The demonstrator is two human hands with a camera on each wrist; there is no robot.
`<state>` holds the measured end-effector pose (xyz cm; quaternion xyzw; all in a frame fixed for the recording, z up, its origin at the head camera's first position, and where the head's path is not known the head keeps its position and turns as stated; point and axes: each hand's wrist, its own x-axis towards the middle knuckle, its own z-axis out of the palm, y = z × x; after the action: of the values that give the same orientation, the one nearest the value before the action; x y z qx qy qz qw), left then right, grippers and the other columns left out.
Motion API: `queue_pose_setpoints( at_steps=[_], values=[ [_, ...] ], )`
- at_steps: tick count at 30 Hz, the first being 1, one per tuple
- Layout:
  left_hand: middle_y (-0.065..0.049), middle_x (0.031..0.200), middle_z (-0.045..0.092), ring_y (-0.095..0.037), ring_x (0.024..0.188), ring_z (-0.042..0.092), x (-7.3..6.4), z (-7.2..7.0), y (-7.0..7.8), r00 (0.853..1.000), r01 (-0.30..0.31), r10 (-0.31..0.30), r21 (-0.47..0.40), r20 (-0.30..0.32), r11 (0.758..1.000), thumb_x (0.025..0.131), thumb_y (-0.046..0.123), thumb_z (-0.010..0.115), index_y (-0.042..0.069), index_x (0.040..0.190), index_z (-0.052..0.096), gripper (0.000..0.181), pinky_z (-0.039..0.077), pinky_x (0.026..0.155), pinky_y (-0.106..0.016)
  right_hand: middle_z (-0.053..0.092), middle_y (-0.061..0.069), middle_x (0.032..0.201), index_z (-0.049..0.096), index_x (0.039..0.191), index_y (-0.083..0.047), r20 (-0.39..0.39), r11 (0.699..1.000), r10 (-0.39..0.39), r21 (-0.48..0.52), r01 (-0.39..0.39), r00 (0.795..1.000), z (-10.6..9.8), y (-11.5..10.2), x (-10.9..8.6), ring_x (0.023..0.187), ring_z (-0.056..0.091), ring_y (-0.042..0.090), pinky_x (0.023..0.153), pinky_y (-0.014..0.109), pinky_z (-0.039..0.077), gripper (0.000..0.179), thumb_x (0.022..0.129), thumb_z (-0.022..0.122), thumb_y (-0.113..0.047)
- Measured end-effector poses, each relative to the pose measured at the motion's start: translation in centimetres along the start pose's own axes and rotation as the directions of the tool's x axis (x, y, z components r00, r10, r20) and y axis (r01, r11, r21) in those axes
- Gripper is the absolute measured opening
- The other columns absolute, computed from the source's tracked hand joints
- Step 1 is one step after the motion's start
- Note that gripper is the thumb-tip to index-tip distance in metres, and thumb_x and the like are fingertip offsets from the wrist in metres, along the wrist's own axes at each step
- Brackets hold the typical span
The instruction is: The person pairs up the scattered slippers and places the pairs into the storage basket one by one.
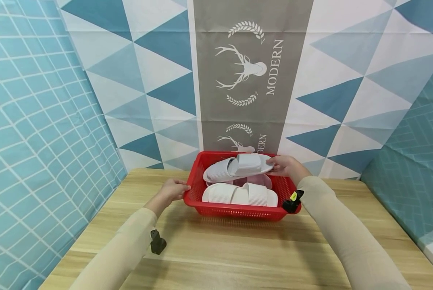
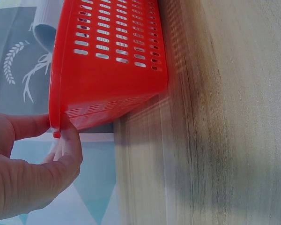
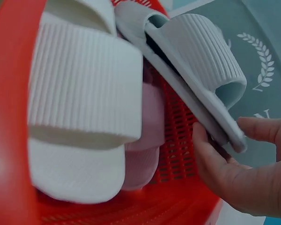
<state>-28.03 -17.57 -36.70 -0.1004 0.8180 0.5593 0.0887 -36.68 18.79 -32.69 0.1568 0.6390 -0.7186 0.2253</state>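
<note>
A red plastic basket [image 1: 238, 210] with slotted walls stands on the wooden table, holding several slippers. My left hand [image 1: 171, 190] pinches its left rim between thumb and fingers, as the left wrist view also shows. At the basket's right back, my right hand [image 1: 286, 166] grips one end of a pair of light grey slippers [image 3: 192, 51], one nested against the other. Their gripped end is raised and tilted above the basket. White slippers [image 1: 221, 193] with ribbed straps lie along the front inside. Between the two pairs, pink slippers [image 3: 147, 122] show low down, partly hidden.
The wooden table [image 1: 216, 249] spreads in front of and beside the basket. A patterned wall covering [image 1: 158, 80] rises right behind it. Blue tiled sheeting [image 1: 38, 133] borders the left side, and a teal panel [image 1: 412, 173] borders the right.
</note>
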Motion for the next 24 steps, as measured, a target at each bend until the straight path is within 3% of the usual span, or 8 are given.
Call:
queue_pose_setpoints(
  at_steps=[3,7,13,20,24],
  values=[
    [-0.025,0.12,0.055,-0.016,0.083,0.063,0.0,0.1,0.1,1.0,-0.005,0.005,0.0,-0.002,1.0,0.092,0.007,0.058,-0.012,0.122,0.053,0.036,0.06,0.08,-0.031,0.028,0.016,0.154,0.012,0.153,-0.007,-0.04,1.0,0.006,-0.014,-0.007,0.999,-0.3,0.4,0.0,0.138,0.036,0.029,0.115,0.041,0.034,0.068,0.097,0.05,-0.009],
    [-0.025,0.12,0.055,-0.015,0.082,0.062,0.0,0.2,0.1,1.0,-0.004,0.004,-0.006,0.001,1.0,0.092,0.007,0.059,-0.012,0.121,0.053,0.035,0.06,0.079,-0.03,0.019,0.017,0.159,0.008,0.154,-0.007,-0.081,0.999,0.003,-0.048,-0.007,0.997,-0.5,1.1,-0.1,0.14,0.033,0.033,0.115,0.043,0.035,0.072,0.096,0.05,-0.007],
    [-0.024,0.119,0.056,-0.014,0.082,0.062,0.0,0.3,0.0,1.0,0.004,-0.004,-0.007,-0.001,1.0,0.092,0.008,0.059,-0.011,0.123,0.053,0.037,0.06,0.078,-0.027,0.021,0.019,0.158,0.008,0.154,-0.007,-0.091,0.997,-0.014,-0.073,0.007,0.996,-0.5,1.6,-0.1,0.142,0.033,0.034,0.116,0.044,0.034,0.068,0.098,0.047,-0.011],
    [-0.026,0.12,0.058,-0.012,0.083,0.065,-0.3,0.2,-0.3,1.0,-0.03,0.03,-0.007,-0.006,1.0,0.093,0.01,0.058,-0.011,0.124,0.053,0.038,0.06,0.079,-0.028,0.026,0.021,0.156,0.015,0.152,0.001,-0.068,0.987,-0.067,-0.147,0.057,0.995,-0.7,1.5,-0.5,0.141,0.035,0.033,0.117,0.042,0.032,0.061,0.101,0.042,-0.019],
    [-0.027,0.123,0.059,-0.023,0.093,0.068,-0.9,-0.3,-0.8,0.997,-0.065,0.066,0.033,-0.031,0.997,0.094,0.015,0.057,-0.01,0.126,0.053,0.04,0.059,0.085,-0.034,0.028,0.021,0.156,0.015,0.152,0.0,-0.063,0.984,-0.083,-0.162,0.072,0.995,-0.9,1.6,-1.4,0.141,0.036,0.032,0.117,0.041,0.032,0.063,0.1,0.045,-0.021]
  ],
)
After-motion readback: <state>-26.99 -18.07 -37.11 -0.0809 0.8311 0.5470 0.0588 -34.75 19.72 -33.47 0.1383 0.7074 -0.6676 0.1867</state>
